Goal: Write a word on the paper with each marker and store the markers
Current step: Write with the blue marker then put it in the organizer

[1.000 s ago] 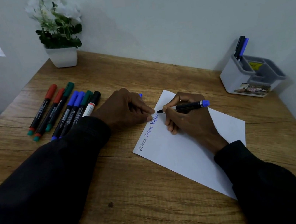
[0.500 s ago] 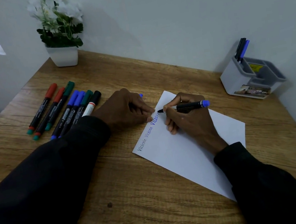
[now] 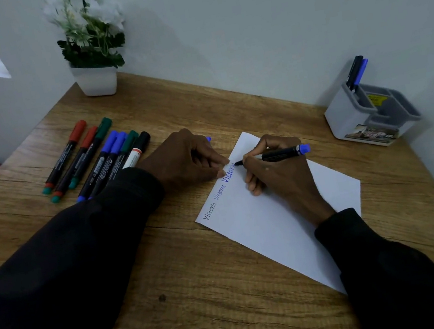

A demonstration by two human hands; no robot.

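Nib [image 3: 238, 163] creeps a letter further; right hand [image 3: 278, 180] pinches the light, stiff blue marker [image 3: 279, 153] low on its barrel at 12 o'clock on the paper [image 3: 263, 228], left hand [image 3: 184, 161] curls round the cap [image 3: 208, 138], fingertips [image 3: 221, 174] pinning the flimsy sheet.

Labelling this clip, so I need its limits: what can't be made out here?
Head view:
Blue cap: mostly hidden inside the left hand.
End of the third word: covered by the right hand and its marker.
Print on the lying markers: too small.
Holder compartments: walls hide their floors.

Wood table [image 3: 202, 294] w/ paper [image 3: 263, 228], markers [image 3: 97, 167], organizer [image 3: 351, 120], plant pot [image 3: 97, 81].
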